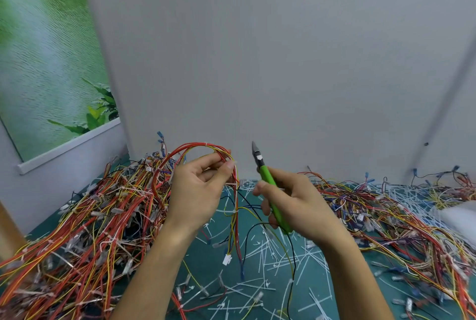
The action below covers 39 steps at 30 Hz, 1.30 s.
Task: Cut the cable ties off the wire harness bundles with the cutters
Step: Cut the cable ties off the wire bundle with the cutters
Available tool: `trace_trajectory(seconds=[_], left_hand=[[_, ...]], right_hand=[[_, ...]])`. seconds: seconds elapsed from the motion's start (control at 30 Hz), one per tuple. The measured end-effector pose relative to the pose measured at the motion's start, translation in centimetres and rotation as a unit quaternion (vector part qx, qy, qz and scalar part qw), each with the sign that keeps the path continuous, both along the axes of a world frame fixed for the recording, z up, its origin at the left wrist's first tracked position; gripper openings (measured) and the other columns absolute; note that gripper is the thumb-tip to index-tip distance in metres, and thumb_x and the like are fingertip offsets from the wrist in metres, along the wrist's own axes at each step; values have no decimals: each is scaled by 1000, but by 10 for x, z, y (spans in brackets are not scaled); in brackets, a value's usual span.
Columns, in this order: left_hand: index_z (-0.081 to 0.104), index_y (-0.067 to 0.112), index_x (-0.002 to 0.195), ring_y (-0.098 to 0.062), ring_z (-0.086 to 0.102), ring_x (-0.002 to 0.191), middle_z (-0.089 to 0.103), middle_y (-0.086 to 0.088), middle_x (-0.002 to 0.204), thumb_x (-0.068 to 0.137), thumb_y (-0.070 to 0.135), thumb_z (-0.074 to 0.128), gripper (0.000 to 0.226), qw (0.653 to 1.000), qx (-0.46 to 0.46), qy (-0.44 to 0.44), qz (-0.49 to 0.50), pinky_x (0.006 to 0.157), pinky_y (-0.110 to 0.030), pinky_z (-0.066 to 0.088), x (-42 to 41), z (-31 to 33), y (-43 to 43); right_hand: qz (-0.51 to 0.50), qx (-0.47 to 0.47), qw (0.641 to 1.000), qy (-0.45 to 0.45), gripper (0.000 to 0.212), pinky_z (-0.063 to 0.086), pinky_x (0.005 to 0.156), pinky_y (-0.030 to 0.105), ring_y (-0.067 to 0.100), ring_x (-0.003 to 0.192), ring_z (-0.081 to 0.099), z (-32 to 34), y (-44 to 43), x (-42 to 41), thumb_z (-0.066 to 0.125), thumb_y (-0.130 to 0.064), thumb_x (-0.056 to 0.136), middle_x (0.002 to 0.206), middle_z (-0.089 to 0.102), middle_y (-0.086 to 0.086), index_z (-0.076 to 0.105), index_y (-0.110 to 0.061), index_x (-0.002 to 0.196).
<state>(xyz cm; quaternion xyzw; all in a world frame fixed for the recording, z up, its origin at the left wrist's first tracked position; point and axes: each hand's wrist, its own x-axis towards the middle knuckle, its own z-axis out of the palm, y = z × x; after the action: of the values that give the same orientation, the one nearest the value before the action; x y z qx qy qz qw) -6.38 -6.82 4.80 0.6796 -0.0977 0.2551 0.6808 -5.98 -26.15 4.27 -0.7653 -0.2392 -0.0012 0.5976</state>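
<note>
Left grip (198, 190) pinches the harness loop (195, 145); right grip (291, 203) wraps the cutters (268, 183), tips just beside it. Slide one blade under the white tie (232, 184), clear of insulation.

Green table (206, 265) bearing cut white cable ties (260, 250) beneath and between the hands, with tangled wire harness piles left (85, 219) and right (401, 219) of them.

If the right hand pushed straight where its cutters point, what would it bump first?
Probably the grey wall. The cutters in the right hand point up, passing right of the held wire loop; depth is unclear.
</note>
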Motion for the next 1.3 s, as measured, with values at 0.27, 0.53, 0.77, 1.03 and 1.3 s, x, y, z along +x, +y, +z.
trace_trajectory(seconds=[0.27, 0.53, 0.77, 1.03, 1.3], left_hand=[[78, 18, 94, -19, 76, 75, 76, 1, 78, 92, 15, 72, 6, 1000, 6, 5, 6, 69, -18, 56, 2, -2, 3], [77, 13, 102, -29, 76, 82, 79, -4, 92, 101, 14, 57, 20, 995, -61, 60, -50, 63, -26, 52, -1, 5, 5], [65, -10, 115, -43, 72, 94, 72, -23, 101, 100, 33, 44, 50, 961, -170, 86, -198, 72, -36, 61, -4, 12, 10], [77, 0, 106, -28, 70, 105, 74, -20, 111, 92, 19, 52, 34, 958, -179, 57, -217, 93, -37, 57, -5, 9, 5], [73, 16, 116, -26, 62, 106, 73, -3, 120, 102, 18, 47, 29, 984, -34, 81, -156, 95, -39, 47, -7, 8, 4]], right_hand=[[52, -65, 996, -35, 27, 42, 60, 15, 2, 64, 53, 2, -5, -3, 69, -39, 91, 77, 63, -14, 71, -33, 117], [-4, 109, 993, 34, 31, 39, 52, 34, 26, 65, 45, 2, -1, -1, 68, -33, 89, 77, 55, 2, 69, -28, 120], [23, 145, 988, 53, 56, 46, 57, 33, 20, 79, 63, 7, -6, -2, 74, -43, 78, 113, 73, 5, 66, -18, 127], [195, 141, 963, 121, 48, 40, 51, 27, 16, 57, 61, 16, -10, -12, 70, -29, 82, 78, 56, 23, 67, -2, 121], [173, 77, 975, 112, 38, 40, 55, 26, 11, 59, 59, 18, -4, -17, 65, -22, 88, 78, 61, 16, 66, -7, 123]])
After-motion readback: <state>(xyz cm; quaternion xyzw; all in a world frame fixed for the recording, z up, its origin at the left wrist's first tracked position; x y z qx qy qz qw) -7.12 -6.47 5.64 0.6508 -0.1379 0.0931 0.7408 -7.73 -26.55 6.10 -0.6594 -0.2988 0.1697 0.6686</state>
